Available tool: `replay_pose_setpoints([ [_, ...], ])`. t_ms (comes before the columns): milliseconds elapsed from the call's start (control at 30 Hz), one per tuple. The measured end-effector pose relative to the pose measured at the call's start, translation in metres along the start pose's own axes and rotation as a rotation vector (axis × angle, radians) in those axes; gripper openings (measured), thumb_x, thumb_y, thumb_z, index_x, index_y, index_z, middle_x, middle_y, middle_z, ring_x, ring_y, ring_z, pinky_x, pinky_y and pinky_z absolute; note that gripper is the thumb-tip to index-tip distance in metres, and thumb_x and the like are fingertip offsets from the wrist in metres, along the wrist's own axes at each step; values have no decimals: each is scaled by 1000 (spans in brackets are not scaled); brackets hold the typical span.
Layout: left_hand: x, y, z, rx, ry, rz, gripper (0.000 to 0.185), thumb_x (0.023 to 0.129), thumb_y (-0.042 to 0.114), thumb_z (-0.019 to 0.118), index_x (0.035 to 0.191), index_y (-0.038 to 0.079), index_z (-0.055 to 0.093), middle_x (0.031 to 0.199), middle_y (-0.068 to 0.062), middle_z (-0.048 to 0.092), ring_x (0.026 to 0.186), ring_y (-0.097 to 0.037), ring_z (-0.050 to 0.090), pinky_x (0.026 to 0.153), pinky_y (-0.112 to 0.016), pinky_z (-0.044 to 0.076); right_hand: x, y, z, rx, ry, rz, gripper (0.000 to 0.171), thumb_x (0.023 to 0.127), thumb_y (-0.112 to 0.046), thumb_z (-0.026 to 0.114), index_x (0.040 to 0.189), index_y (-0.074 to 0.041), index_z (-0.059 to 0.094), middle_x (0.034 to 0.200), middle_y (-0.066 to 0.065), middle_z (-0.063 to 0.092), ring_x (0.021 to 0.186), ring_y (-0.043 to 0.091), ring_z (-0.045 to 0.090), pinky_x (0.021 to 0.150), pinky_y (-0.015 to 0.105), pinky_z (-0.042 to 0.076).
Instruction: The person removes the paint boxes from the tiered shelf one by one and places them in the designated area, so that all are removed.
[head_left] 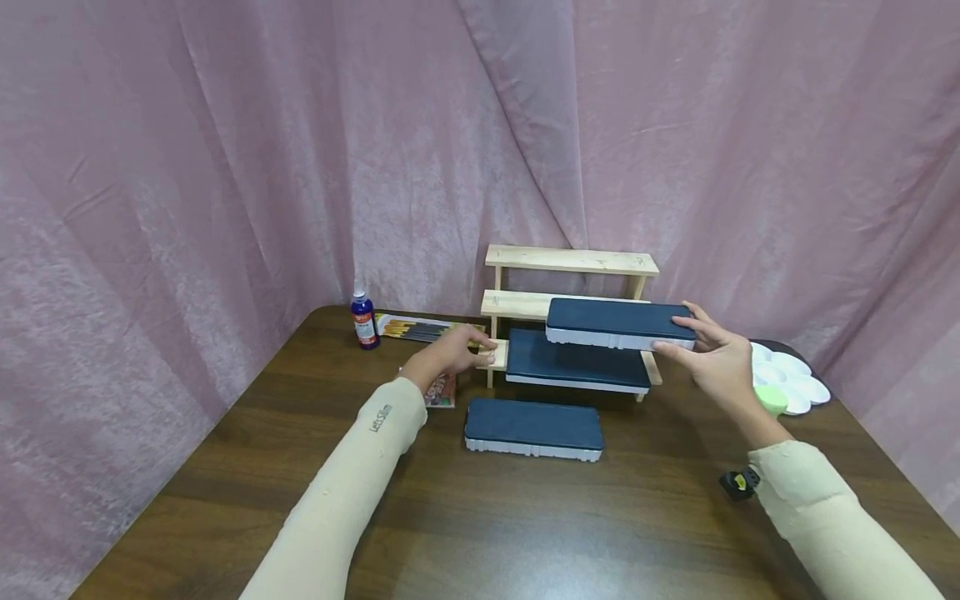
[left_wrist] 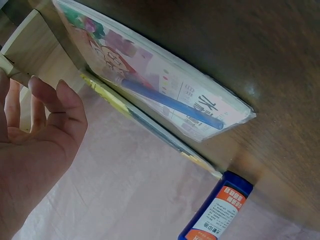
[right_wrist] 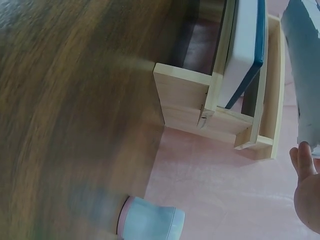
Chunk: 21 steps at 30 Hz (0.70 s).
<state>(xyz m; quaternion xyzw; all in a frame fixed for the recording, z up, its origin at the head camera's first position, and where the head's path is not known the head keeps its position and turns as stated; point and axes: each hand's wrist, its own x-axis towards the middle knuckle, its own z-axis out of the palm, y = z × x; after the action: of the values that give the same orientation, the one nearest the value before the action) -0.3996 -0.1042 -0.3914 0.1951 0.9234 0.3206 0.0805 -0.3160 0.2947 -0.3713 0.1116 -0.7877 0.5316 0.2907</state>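
My right hand (head_left: 716,358) grips the right end of a long flat case (head_left: 618,321) with a dark blue lid and white base. It is held up in front of the middle step of a three-step wooden stand (head_left: 573,258). On the lowest step lies a similar case (head_left: 577,360), and a third case (head_left: 532,425) lies on the table before the stand. With thumb and fingers, my left hand (head_left: 453,350) pinches the left end of the lowest step. In the right wrist view the held case (right_wrist: 305,75) shows its pale underside above the right hand (right_wrist: 307,192).
Left of the stand are a blue bottle (head_left: 364,321), a packet of brushes (head_left: 412,327) and a booklet (left_wrist: 150,75) with a blue pen-like stick (left_wrist: 170,102) on it. White flower-shaped palettes (head_left: 802,387) and a green cup (head_left: 771,400) stand at the right. A pink curtain (head_left: 420,167) hangs behind.
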Motion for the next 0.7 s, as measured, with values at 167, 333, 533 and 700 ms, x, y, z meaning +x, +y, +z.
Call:
replay_pose_setpoints([
  [167,0,0,0,-3,-3,0,33,92,24,72,124,14,71,140,-10,57,138,-29,43,114,-41,36,-5,-8,-5,-8,-25,-9,48,76,2,84,120,11,66,147,22,47,97,-10,62,69,8,51],
  [333,0,0,0,-13,-7,-11,34,92,25,72,124,15,71,140,-10,56,138,-29,43,113,-42,38,-8,-9,-10,-29,-31,-22,47,77,4,83,120,13,65,146,24,47,95,-10,62,55,8,46],
  [533,1,0,0,-23,-6,-2,33,92,24,72,123,14,71,140,-10,57,137,-29,44,113,-42,38,-10,-4,-15,-68,-21,-54,48,74,3,85,118,10,68,144,20,51,107,-8,59,80,7,49],
  [700,0,-1,0,-23,-12,-7,33,92,24,72,124,14,71,140,-10,57,137,-29,44,112,-43,38,-14,-6,-20,-112,-21,-63,47,73,0,87,117,6,70,142,18,53,120,1,55,82,5,46],
])
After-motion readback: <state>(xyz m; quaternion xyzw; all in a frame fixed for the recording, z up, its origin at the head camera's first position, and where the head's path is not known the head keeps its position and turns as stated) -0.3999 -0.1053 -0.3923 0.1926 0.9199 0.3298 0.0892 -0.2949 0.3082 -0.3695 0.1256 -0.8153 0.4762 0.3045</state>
